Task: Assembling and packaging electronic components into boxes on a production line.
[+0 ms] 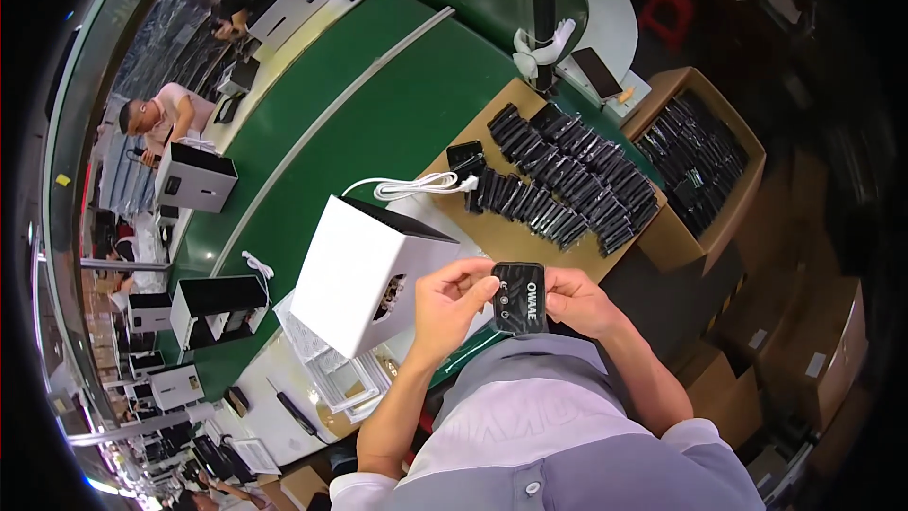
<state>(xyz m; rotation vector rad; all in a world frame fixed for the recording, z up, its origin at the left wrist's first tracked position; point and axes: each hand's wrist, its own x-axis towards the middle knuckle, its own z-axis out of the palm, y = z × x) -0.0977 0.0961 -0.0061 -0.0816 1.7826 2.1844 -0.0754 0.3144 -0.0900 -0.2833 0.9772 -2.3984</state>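
Note:
A small flat black device (pixel 519 300) with white print and round icons is held up in front of my body. Its surface looks glossy, as if under clear film. My left hand (pixel 450 308) pinches its left edge, thumb on the face. At the other edge, my right hand (pixel 579 303) grips it between thumb and bent fingers. Just left of my left hand stands a white boxy appliance (pixel 345 274) with a black side and an opening low down. A coiled white power cord (pixel 402 187) with a plug lies behind it.
Rows of wrapped black pieces (pixel 567 180) cover a cardboard sheet (pixel 501 237); more fill an open carton (pixel 747 156) at right. A green conveyor (pixel 350 123) curves past, carrying another appliance (pixel 218 308). A screwdriver (pixel 298 414) lies lower left. Co-workers (pixel 175 118) sit across the line.

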